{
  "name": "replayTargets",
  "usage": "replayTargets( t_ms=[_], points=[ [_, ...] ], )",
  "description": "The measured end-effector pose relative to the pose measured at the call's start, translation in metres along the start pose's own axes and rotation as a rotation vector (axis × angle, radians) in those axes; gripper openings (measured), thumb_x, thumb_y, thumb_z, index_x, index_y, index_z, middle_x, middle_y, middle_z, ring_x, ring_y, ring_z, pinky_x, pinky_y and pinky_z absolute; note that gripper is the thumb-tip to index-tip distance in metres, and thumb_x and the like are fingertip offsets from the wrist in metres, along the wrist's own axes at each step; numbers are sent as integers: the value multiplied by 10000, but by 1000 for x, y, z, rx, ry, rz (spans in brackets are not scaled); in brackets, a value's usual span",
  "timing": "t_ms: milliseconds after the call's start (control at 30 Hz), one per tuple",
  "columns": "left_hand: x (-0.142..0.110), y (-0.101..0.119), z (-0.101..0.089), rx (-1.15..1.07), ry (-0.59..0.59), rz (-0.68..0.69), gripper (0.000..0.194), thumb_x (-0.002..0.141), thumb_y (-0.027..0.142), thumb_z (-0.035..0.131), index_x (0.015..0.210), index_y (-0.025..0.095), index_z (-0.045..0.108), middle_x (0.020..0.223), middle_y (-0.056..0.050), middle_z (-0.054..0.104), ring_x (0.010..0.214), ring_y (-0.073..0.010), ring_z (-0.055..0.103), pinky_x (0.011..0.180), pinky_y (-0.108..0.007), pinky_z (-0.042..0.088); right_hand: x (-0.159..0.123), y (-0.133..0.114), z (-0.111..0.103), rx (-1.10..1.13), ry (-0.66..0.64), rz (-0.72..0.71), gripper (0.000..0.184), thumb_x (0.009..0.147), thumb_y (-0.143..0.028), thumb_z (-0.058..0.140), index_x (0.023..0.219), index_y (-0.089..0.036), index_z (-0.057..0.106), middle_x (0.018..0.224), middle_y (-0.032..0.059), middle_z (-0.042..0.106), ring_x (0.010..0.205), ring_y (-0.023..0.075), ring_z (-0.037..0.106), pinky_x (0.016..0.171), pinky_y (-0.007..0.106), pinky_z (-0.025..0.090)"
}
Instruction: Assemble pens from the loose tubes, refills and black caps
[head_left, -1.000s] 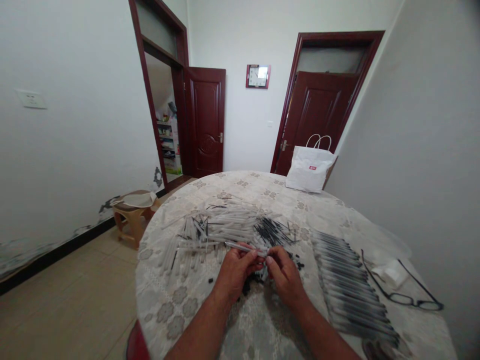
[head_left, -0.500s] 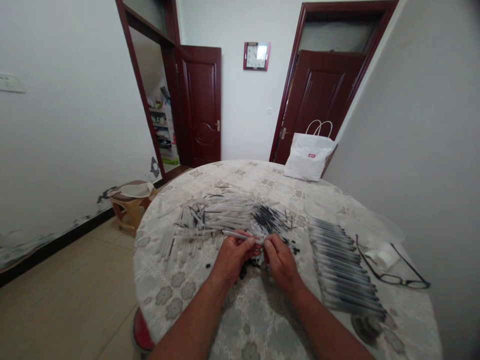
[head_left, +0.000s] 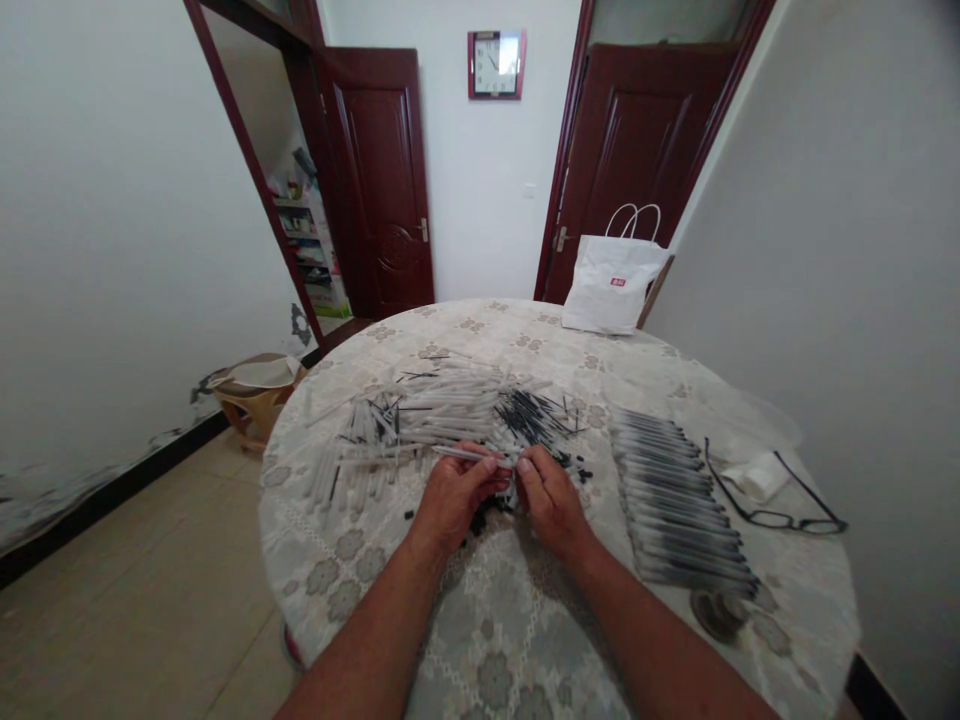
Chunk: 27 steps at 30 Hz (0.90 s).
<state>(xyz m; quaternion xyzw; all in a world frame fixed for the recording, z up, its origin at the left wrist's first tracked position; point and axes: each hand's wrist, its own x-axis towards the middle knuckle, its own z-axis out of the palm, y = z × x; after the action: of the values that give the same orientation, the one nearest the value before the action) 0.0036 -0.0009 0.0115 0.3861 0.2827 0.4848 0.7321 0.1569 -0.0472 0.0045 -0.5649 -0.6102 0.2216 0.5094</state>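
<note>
My left hand (head_left: 452, 500) is closed around a slim white pen barrel (head_left: 459, 454), which points out to the left. At the barrel's right end, the fingers of my right hand (head_left: 551, 497) are pinched together; whatever small part they grip is hidden. Beyond my hands lies a heap of white pen barrels (head_left: 450, 412), with a bunch of thin black refills (head_left: 527, 416) on its right side. Small black pieces (head_left: 491, 518), perhaps caps, are scattered below and between my hands. To the right, many pens (head_left: 675, 500) lie side by side in a row.
The round table has a patterned cloth (head_left: 487, 620). Black-framed glasses (head_left: 776, 520) and a white roll (head_left: 763, 476) sit at the right, with a dark round object (head_left: 718, 612) nearer me. A white paper bag (head_left: 609, 285) stands at the back; a stool (head_left: 255, 395) is left.
The view has tilted down slightly, so the table sits higher in the picture. Both hands stay together at the pen barrel, their grip much the same.
</note>
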Motion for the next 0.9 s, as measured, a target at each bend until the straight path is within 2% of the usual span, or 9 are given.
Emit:
replayTargets(
  t_ms=[100, 233, 333, 567, 700, 767, 900],
  points=[
    [0, -1, 1, 7, 13, 1, 306, 733, 323, 856, 896, 168, 649, 923, -71, 763, 809, -199, 741, 762, -332, 603, 0, 1, 0, 25, 12, -9, 299, 1030, -398, 388, 817, -239, 524, 698, -21, 528, 657, 169, 501, 626, 286, 355],
    [0, 0, 1, 21, 6, 5, 281, 746, 318, 847, 888, 173, 652, 931, -71, 765, 826, -198, 742, 772, -326, 601, 0, -2, -4, 4, -3, -81, 184, 996, -361, 465, 949, -224, 578, 812, -3, 593, 746, 177, 545, 692, 287, 380],
    [0, 2, 2, 23, -4, 2, 281, 739, 313, 853, 873, 172, 650, 919, -67, 763, 806, -191, 738, 763, -320, 601, 0, -4, -5, -47, -10, -108, 202, 1003, -341, 446, 896, -226, 572, 808, -3, 586, 767, 178, 544, 710, 290, 368],
    [0, 2, 4, 35, 9, 14, 301, 730, 324, 862, 877, 160, 657, 905, -70, 756, 792, -184, 729, 746, -314, 604, 1, 0, 0, -16, -1, -40, 338, 1029, -403, 398, 746, -236, 481, 676, -34, 492, 647, 158, 470, 627, 286, 315],
    [0, 0, 3, 51, 15, 32, 306, 735, 342, 856, 885, 156, 665, 899, -73, 756, 793, -193, 730, 745, -323, 605, 2, 2, 0, 29, -8, 22, 391, 1027, -434, 392, 698, -241, 479, 619, -32, 490, 609, 161, 460, 597, 286, 314],
    [1, -1, 2, 75, 18, 42, 311, 738, 357, 852, 891, 155, 672, 895, -72, 753, 803, -199, 729, 754, -331, 604, 2, 1, -1, 40, -29, 15, 356, 1020, -426, 409, 743, -238, 531, 641, -27, 531, 623, 162, 487, 607, 283, 340],
    [1, -1, 1, 158, 16, 67, 324, 745, 389, 838, 891, 149, 676, 859, -65, 737, 796, -197, 718, 776, -345, 599, 3, -6, -7, 3, -63, -89, 214, 989, -375, 487, 949, -218, 628, 807, -4, 638, 727, 161, 564, 684, 273, 401]
  ],
)
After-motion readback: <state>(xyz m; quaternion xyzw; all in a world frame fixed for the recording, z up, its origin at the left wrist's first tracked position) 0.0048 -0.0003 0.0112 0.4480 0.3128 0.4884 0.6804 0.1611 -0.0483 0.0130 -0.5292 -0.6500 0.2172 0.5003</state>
